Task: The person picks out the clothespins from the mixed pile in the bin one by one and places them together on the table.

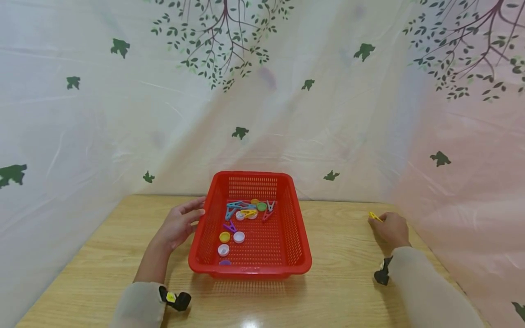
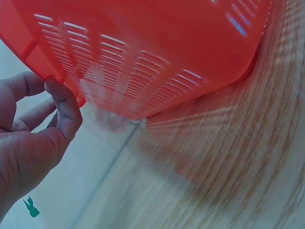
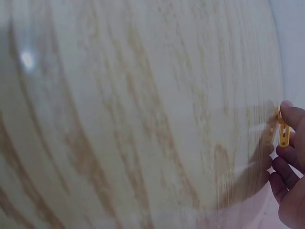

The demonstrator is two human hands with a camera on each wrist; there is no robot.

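A red plastic basket [image 1: 250,269] stands on the table, tilted view into it showing blue, purple, red and yellow clothespins and several bottle caps. At its left side my left hand [image 1: 176,226] grips the rim; in the left wrist view the thumb [image 2: 64,102] lies against the rim's edge, the fingertips partly hidden behind it. Far to the right, my right hand [image 1: 393,229] pinches a yellow clothespin [image 1: 375,216] between thumb and fingers, close to the tabletop. The right wrist view shows that clothespin [image 3: 284,135] at the fingertips, near the table's edge.
The wooden table [image 1: 340,255] runs back to a pale curtain [image 1: 262,150] printed with leaves and branches. Its right side also borders this hanging sheet, close to the right hand. Inside the basket, a green cap [image 1: 261,207] and white cap [image 1: 239,237] lie among the clothespins.
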